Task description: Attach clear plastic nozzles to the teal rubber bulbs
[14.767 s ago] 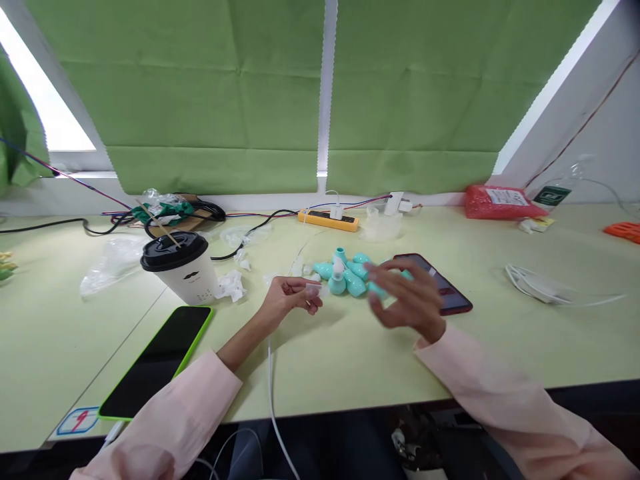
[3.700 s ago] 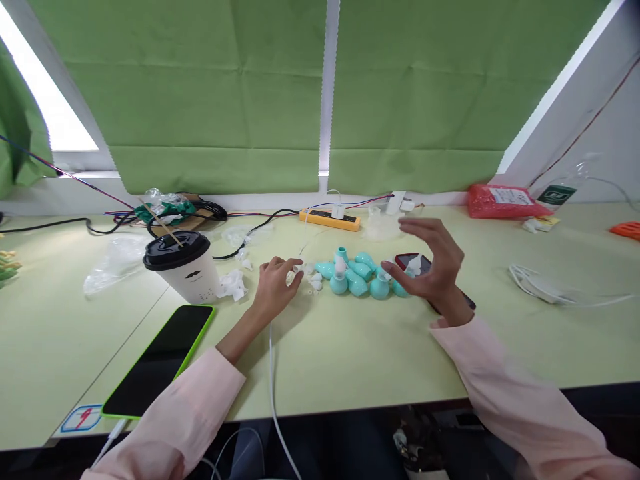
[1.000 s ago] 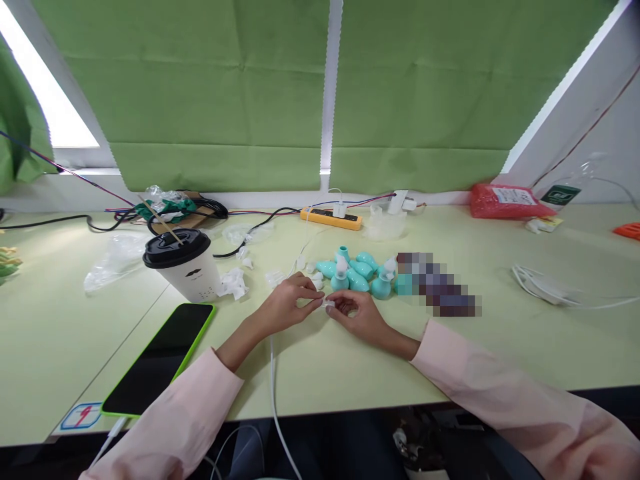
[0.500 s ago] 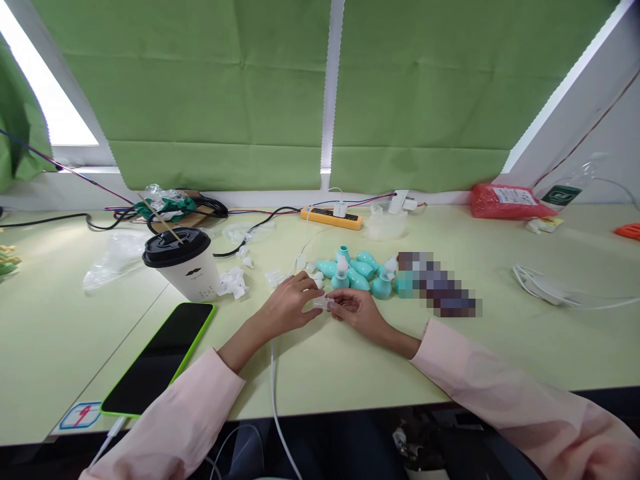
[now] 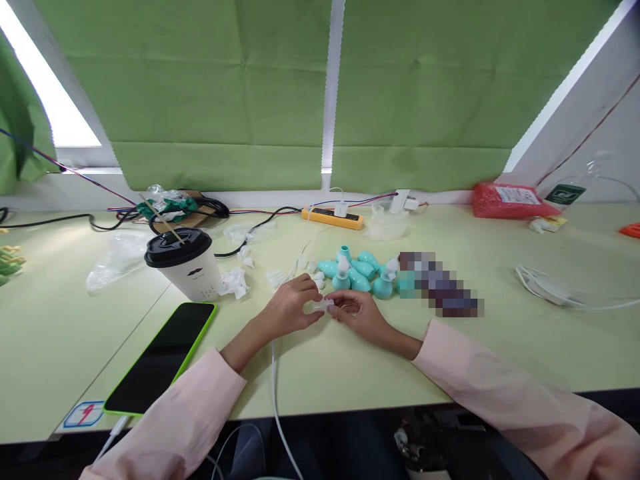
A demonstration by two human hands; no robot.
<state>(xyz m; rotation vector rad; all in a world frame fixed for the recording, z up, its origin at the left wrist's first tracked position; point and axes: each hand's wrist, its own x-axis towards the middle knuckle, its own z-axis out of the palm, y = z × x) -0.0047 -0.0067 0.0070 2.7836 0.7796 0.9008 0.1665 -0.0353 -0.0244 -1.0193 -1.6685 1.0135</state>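
Two hands, left (image 5: 294,305) and right (image 5: 359,317), pinch one small translucent piece (image 5: 323,305) between their fingertips.

Bulbs (image 5: 362,267): glossy, smooth, plastic-looking. Blinds (image 5: 200,87): matt, creased cloth. Tabletop (image 5: 350,360): smooth, low sheen. Stirrer (image 5: 163,220): wood-look. Tissue (image 5: 234,283): crumpled, matt.

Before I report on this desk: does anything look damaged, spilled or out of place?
I see nothing spilled or broken. A crumpled tissue beside the paper cup and loose plastic wrap farther left look like litter. Right of the teal pieces, a dark item is pixelated, so I cannot judge it.
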